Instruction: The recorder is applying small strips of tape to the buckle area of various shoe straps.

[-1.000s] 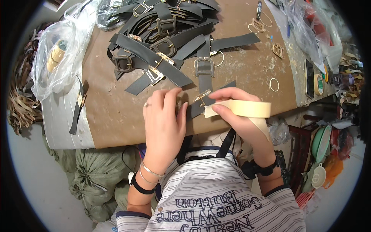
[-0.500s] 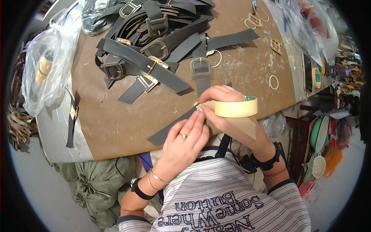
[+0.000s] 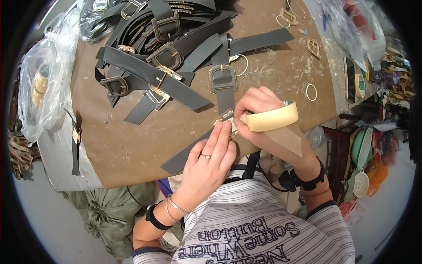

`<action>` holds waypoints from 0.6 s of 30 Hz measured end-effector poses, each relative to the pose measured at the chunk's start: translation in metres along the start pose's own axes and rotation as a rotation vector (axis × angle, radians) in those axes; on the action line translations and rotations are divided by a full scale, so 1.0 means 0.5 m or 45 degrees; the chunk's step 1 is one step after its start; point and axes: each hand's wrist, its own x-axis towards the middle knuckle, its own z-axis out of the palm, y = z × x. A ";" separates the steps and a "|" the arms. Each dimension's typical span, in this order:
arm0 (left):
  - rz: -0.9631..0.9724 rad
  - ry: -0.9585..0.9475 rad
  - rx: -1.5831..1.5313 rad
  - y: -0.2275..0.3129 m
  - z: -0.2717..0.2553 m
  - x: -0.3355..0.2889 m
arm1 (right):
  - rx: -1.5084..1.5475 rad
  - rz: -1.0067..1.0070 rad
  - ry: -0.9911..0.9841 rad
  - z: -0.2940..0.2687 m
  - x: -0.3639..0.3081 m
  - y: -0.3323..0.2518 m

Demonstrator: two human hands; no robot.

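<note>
A dark grey strap (image 3: 189,152) with a gold buckle (image 3: 223,118) lies slanted on the brown table top (image 3: 132,145) near its front edge. My left hand (image 3: 209,160) rests on the strap, fingertips pressed at the buckle. My right hand (image 3: 259,116) holds a roll of beige masking tape (image 3: 272,119) worn around the fingers, and pinches the tape's end against the buckle. The two hands touch at that spot.
A heap of dark straps with buckles (image 3: 167,48) fills the table's far side. Loose gold rings (image 3: 311,92) and buckles (image 3: 314,47) lie to the right. A clear plastic bag (image 3: 41,83) sits at the left edge. Green sacks (image 3: 110,211) lie below the table.
My left hand slid back off the strap's middle so the strap shows, its fingertips now at the buckle. The right hand with the tape roll stayed at the buckle.
</note>
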 end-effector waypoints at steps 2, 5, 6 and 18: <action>0.056 -0.082 0.095 -0.002 0.004 -0.003 | 0.005 0.008 -0.006 -0.006 0.002 -0.003; 0.084 -0.047 0.130 -0.004 0.004 0.000 | 0.001 0.020 -0.046 -0.018 0.004 0.000; 0.080 -0.048 0.133 -0.009 -0.002 0.003 | -0.010 -0.002 -0.032 -0.016 0.005 0.003; -0.824 0.418 -0.614 0.017 0.038 0.101 | -0.163 -0.181 0.154 0.036 -0.029 0.030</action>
